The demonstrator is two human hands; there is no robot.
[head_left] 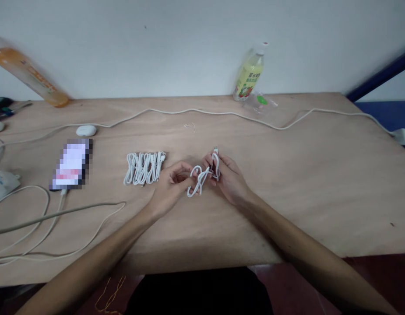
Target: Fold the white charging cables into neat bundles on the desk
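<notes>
Wooden table point(304, 175), pale wall point(149, 57) behind. Here's the white cable point(202, 178), loosely looped, left hand point(171, 183) and right hand point(233, 178) both pinching it!

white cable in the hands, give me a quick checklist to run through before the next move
1. Right hand holding the white cable: ok, its fingers close around one part.
2. Left hand gripping firmly: cannot tell, its fingers are at the loops but the contact is too small to judge.
3. Loops gathered neatly: not ok, they splay between the hands.
4. Row of bundled cables apart from the left hand: cannot tell, they adjoin in this view.
5. Long cable clear of both hands: ok, it runs behind them.
</notes>
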